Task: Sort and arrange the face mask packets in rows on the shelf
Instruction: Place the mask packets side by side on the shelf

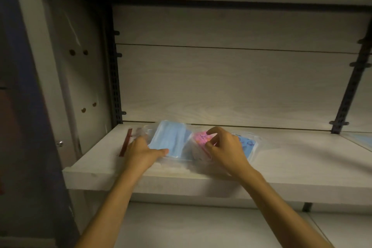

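Near the shelf (100, 171) front edge, the left hand (141, 152) presses flat on the blue mask packet (171, 141). The right hand (223, 148) pinches the pink packet (201, 137) beside it. Bare board stretches rightward.

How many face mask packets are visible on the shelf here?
3, perhaps more hidden: a blue packet under the left hand, a pink packet pinched by the right hand, and a blue printed packet behind that hand.

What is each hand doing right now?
Left hand: open, fingers resting on the blue mask packet.
Right hand: pinching the pink mask packet.
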A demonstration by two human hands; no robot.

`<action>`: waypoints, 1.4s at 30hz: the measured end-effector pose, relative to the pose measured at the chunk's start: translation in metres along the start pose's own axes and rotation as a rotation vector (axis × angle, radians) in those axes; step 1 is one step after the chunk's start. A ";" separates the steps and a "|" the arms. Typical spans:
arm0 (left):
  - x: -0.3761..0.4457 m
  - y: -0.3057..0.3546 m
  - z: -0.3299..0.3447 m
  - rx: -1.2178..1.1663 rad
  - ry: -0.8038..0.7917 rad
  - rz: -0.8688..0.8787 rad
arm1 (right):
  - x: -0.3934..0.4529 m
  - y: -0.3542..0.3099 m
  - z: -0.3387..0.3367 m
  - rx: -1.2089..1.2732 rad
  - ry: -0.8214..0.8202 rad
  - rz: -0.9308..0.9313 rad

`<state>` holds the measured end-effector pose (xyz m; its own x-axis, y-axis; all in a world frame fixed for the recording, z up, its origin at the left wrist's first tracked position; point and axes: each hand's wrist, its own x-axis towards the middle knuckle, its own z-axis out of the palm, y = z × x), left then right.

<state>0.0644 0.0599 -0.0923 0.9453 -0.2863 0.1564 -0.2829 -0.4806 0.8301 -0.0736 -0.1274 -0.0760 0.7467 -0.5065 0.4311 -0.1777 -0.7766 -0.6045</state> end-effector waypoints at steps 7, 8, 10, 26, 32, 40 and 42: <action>0.014 -0.012 -0.027 -0.255 0.059 -0.063 | 0.018 -0.019 0.018 -0.012 -0.092 0.123; 0.015 -0.016 -0.031 -0.292 0.070 -0.070 | 0.022 -0.023 0.021 -0.036 -0.123 0.153; 0.019 -0.025 -0.036 -0.426 0.055 -0.101 | 0.031 -0.034 0.026 -0.089 -0.208 0.218; 0.017 -0.026 -0.049 -0.710 -0.099 -0.128 | 0.024 -0.023 0.030 0.267 -0.276 0.392; 0.006 -0.025 -0.052 -0.700 -0.197 -0.108 | 0.020 -0.020 0.019 0.500 -0.210 0.631; 0.002 -0.023 -0.052 -0.664 -0.202 -0.095 | 0.026 -0.020 0.021 0.444 -0.290 0.685; 0.002 -0.024 -0.053 -0.674 -0.191 -0.089 | 0.026 -0.022 0.021 0.475 -0.268 0.695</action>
<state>0.0814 0.1143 -0.0834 0.8975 -0.4402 0.0270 0.0148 0.0912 0.9957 -0.0370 -0.1161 -0.0657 0.7044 -0.6551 -0.2734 -0.4070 -0.0571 -0.9117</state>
